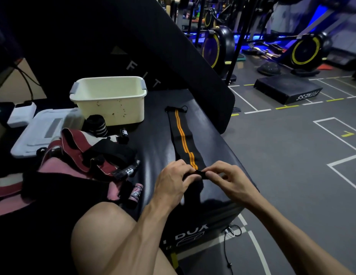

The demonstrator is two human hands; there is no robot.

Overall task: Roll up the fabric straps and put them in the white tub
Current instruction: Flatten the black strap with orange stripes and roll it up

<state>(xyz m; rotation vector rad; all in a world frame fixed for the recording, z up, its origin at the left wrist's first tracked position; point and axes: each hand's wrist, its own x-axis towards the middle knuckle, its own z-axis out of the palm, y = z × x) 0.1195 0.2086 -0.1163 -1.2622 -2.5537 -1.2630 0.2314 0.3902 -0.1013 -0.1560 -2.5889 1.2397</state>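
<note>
A long black strap with two orange stripes (183,135) lies flat along the top of a black padded box (153,139), stretching away from me. My left hand (171,181) and my right hand (226,177) both pinch its near end, which is folded over into a small first turn between my fingertips. The white tub (111,100) stands at the far end of the box, and I see nothing inside it. A rolled black and white strap (96,125) rests just in front of the tub. A pile of red, pink and black straps (89,155) lies to my left.
A white lid (42,132) and a small white box (22,114) sit left of the tub. A tall black padded panel (153,46) leans behind the tub. My bare knee (105,231) is in the foreground. Gym floor with painted lines and exercise bikes (306,50) lies to the right.
</note>
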